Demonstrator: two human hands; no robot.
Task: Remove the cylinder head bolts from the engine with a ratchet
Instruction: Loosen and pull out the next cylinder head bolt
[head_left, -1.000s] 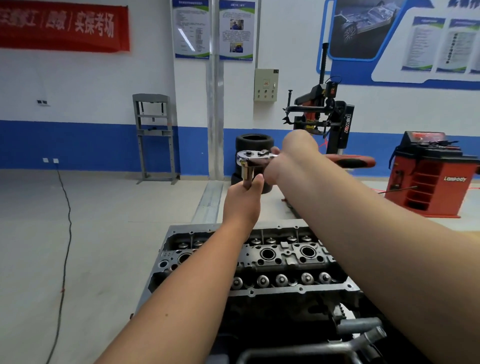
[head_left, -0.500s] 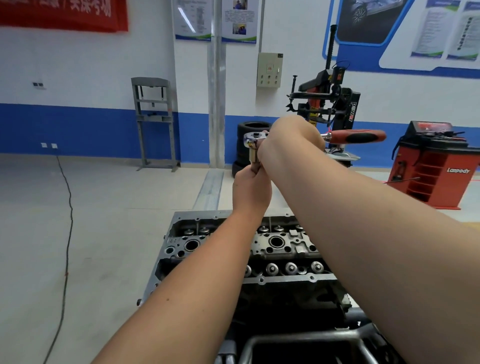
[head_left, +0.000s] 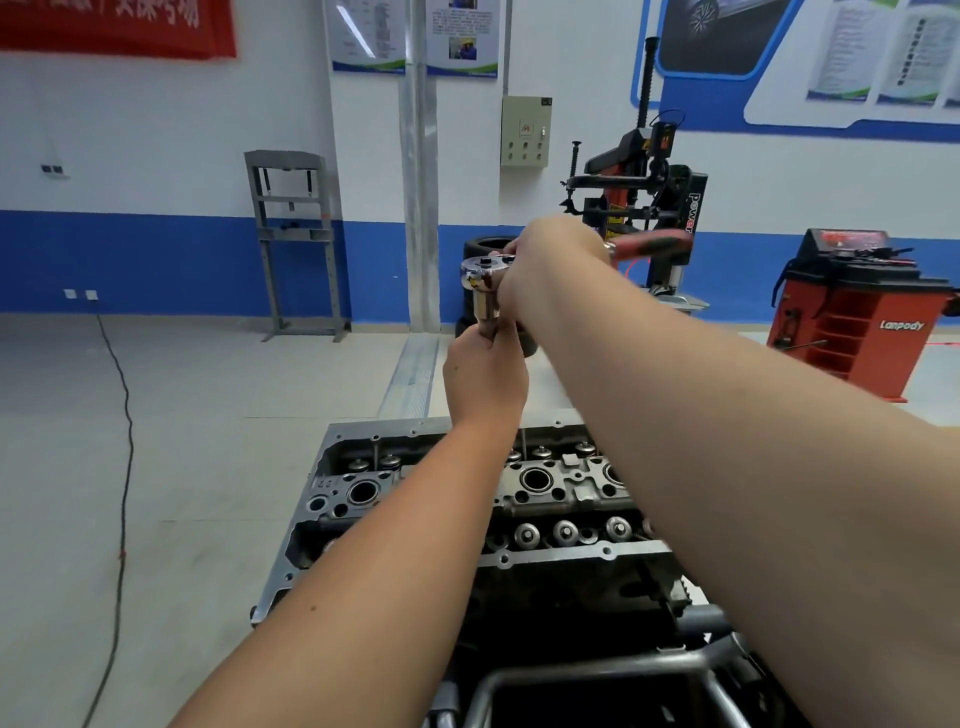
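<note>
The ratchet (head_left: 480, 273) is held in the air above the far end of the engine (head_left: 535, 488), clear of the cylinder head and not touching it. Its chrome head is round and polished, with a small dark selector on top. A chrome socket (head_left: 485, 309) hangs from the underside of the head, pointing down. The handle (head_left: 652, 243) has a red and black grip and projects to the right, roughly level; its image is blurred.

The right hand (head_left: 550, 270) is wrapped over the ratchet between head and grip, fingers curled around the tool. The left hand (head_left: 485, 382) is below it, fingers clenched around whatever extends beneath the socket; that part is hidden inside the fist, so it cannot be identified.

The engine sits low in the view with the valve cover off. The exposed cylinder head is bare grey metal. A row of round valve-spring caps (head_left: 566, 531) runs along the near side and a second row along the far side. Large round bores (head_left: 536, 479) lie in a line down the middle. A thin rod (head_left: 523, 441) stands upright near the far edge. Both forearms cross over the head and hide part of it. Whether any cylinder head bolts remain seated cannot be told.

Beyond the engine, stacked tyres (head_left: 485, 247), a tyre changer (head_left: 644, 197) and a red wheel balancer (head_left: 857, 312) stand on the floor (head_left: 208, 415).
</note>
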